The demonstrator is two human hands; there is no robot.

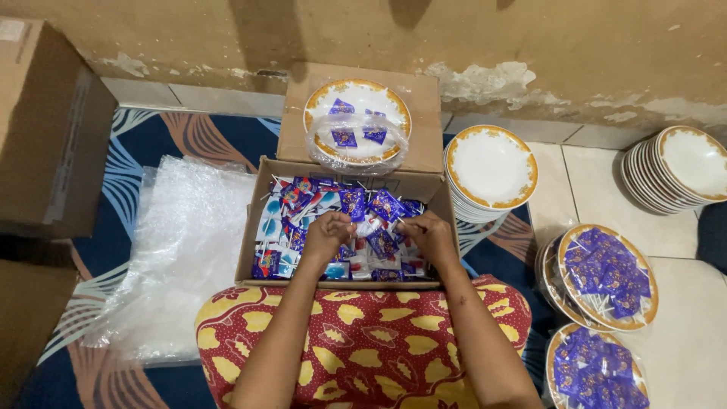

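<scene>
On a patterned rug (151, 136) by a peeling wall (530, 53), both hands, left (327, 235) and right (429, 233), pinch small packets (379, 204) inside a cardboard box (257, 220).

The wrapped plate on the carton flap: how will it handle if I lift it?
The wrapped plate is probably rigid and breakable, being glazed like the stacked plates. Its loose clear wrap looks slippery. The purple sachets inside may slide if tilted.

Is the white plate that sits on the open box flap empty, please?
No, the gold-rimmed plate on the box flap holds a few small blue packets and is covered by clear plastic wrap.
</scene>
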